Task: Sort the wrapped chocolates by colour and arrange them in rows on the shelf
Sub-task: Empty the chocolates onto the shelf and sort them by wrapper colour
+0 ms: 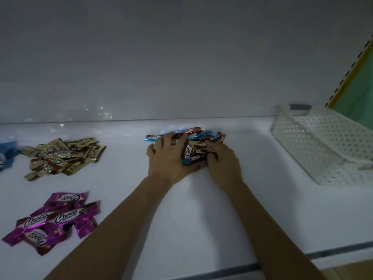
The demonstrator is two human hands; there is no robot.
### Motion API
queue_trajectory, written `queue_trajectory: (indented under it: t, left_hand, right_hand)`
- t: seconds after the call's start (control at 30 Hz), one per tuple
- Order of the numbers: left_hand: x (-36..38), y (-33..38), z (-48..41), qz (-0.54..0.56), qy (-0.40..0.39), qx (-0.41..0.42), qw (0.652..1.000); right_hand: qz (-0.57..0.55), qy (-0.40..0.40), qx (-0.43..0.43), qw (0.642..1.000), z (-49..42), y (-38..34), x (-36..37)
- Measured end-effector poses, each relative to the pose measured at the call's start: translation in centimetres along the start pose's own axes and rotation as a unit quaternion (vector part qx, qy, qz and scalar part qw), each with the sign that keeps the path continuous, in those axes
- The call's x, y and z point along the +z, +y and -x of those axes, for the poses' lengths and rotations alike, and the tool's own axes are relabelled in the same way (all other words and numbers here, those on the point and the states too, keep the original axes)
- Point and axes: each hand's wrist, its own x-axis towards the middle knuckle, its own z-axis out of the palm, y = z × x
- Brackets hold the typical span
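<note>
The white shelf (pixel 201 209) carries a perforated basket (pixel 323 142) at its right edge, gold chocolates (pixel 64 156) back left and purple chocolates (pixel 54 219) front left. On the mixed pile (pixel 193 138) by the back edge, the left hand (pixel 167 158) presses with spread fingers and the right hand (pixel 224 160) grips wrappers with curled fingers.

Gold wrappers (pixel 64 156); purple wrappers (pixel 54 219); blue-and-red mixed pile (pixel 193 136); cream perforated basket (pixel 292 136); white shelf (pixel 201 209)
</note>
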Motion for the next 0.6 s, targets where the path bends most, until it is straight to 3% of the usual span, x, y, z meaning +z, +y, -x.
queue_trajectory:
  t: [0.07,0.13,0.27,0.4,0.5,0.6]
  left_hand:
    - [-0.3,0.03,-0.18,-0.006,-0.064,-0.032,0.997]
    - [-0.31,-0.07,-0.32,0.009,-0.079,-0.003,0.997]
    - [0.2,-0.58,0.0,0.115,-0.011,0.096,0.989]
    - [0.45,-0.82,-0.08,0.119,0.017,0.138,0.983]
    - [0.23,-0.7,-0.15,0.113,0.023,0.131,0.985]
    - [-0.15,-0.54,-0.25,0.169,0.038,0.067,0.983]
  right_hand:
    - [0.007,0.008,-0.009,1.0,0.03,-0.04,-0.01]
    - [-0.004,0.004,-0.026,1.0,0.11,0.07,0.13]
    - [-0.058,-0.006,-0.041,0.997,0.34,-0.12,0.1]
    - [-0.04,0.013,-0.054,0.998,0.02,-0.29,0.36]
    - [0.021,0.031,-0.042,0.998,-0.32,0.05,0.47]
    - [0.053,0.041,-0.03,0.997,-0.4,0.15,0.57]
